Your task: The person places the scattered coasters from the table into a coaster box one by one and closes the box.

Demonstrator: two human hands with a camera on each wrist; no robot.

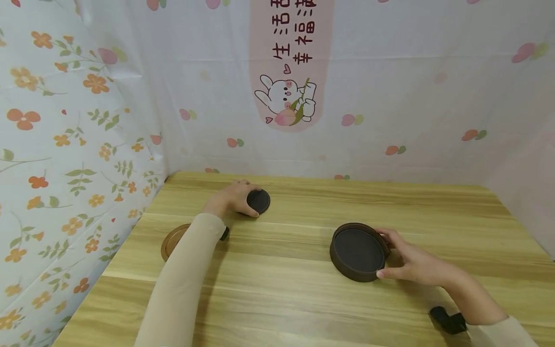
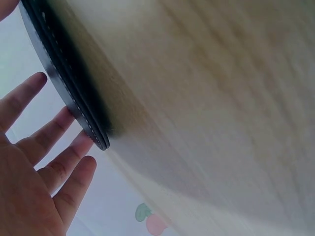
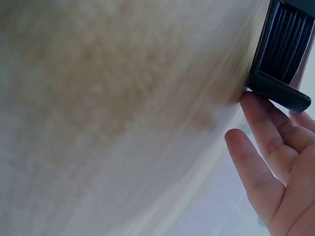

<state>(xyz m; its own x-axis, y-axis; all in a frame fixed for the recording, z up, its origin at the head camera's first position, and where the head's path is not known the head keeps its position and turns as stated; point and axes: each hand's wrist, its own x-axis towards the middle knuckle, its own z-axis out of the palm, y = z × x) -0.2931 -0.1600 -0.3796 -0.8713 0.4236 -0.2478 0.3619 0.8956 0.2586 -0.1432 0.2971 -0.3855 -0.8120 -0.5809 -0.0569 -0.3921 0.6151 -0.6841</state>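
At the back left of the table, my left hand (image 1: 236, 198) grips a thin black round coaster (image 1: 258, 201) between thumb and fingers. Its stitched edge shows in the left wrist view, where fingertips (image 2: 64, 115) touch its rim. Further right and nearer, my right hand (image 1: 414, 265) holds the side of a dark round coaster holder (image 1: 345, 271), thumb at the front and fingers behind. The holder has a dark round surface inside its rim. Through its side opening, the right wrist view shows several stacked black edges (image 3: 287, 42).
A brown round disc (image 1: 170, 243) lies at the left, partly hidden under my left sleeve (image 1: 182, 279). Black wrist straps (image 1: 446, 320) show at both wrists. Wood-grain table (image 1: 277, 299) stretches between the hands. Printed cloth (image 1: 195, 72) hangs behind and at the sides.
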